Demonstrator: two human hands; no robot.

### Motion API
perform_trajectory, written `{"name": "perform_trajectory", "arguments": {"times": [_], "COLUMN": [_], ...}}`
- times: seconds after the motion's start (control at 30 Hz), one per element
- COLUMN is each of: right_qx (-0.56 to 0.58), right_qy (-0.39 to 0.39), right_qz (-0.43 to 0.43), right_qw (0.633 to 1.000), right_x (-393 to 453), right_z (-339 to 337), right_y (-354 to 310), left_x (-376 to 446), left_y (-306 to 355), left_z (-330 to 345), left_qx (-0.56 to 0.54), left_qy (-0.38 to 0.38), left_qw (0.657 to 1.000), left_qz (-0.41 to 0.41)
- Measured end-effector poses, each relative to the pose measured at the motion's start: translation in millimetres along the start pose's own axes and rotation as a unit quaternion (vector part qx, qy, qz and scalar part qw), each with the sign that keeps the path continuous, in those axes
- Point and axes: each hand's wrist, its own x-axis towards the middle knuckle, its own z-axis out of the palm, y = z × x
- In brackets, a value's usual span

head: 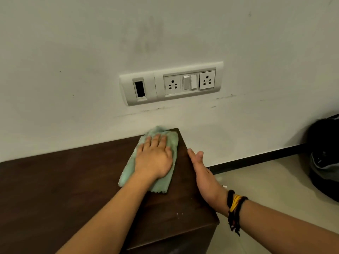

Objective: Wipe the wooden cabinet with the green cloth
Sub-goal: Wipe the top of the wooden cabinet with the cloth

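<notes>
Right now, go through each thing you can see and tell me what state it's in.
green cloth: spread flat on the cabinet, pinned under the palm
left hand: open, flat on the cloth
right hand: open, against the cabinet's right edge
wooden cabinet: top dark, few pale specks
wall sockets: nothing plugged in
backpack: on the floor

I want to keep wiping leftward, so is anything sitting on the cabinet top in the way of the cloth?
Nothing visible blocks it. The left hand presses the green cloth flat near the right back corner of the wooden cabinet, and the top to the left looks bare. The right hand rests along the right edge.
</notes>
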Motion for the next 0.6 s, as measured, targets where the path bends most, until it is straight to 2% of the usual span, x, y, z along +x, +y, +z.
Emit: {"name": "perform_trajectory", "arguments": {"times": [0.03,0.1,0.17,0.2,0.3,0.4,0.5,0.6], "right_qx": [0.012,0.04,0.091,0.112,0.123,0.151,0.15,0.127], "right_qy": [-0.005,-0.01,0.003,0.013,-0.009,-0.025,-0.035,-0.028], "right_qz": [0.001,-0.009,-0.016,-0.018,-0.015,0.006,-0.003,-0.022], "right_qw": [1.0,0.999,0.996,0.993,0.992,0.988,0.988,0.991], "right_x": [-1.3,-0.9,2.0,2.1,4.0,6.4,8.0,6.2], "right_z": [-1.6,-3.5,-2.4,-1.7,-0.4,-2.6,-5.6,-6.2], "right_y": [-0.9,-1.4,-1.2,-1.6,-1.3,2.2,9.0,7.8], "left_x": [-31.0,-82.4,-80.6,-62.6,-1.3,-36.7,-131.4,-152.1], "left_y": [3.8,29.7,51.5,56.2,34.5,-2.2,4.7,52.5], "left_z": [2.5,1.8,5.8,6.8,-3.3,-7.6,-4.6,-2.7], "left_qx": [0.008,0.028,0.027,0.024,0.006,0.033,0.049,0.03], "left_qy": [0.011,0.032,0.014,-0.001,-0.014,-0.002,0.011,-0.01], "left_qw": [1.0,0.998,0.994,0.993,0.999,0.999,0.998,0.999], "left_qz": [-0.011,0.036,0.107,0.116,0.036,-0.029,-0.026,0.03]}}
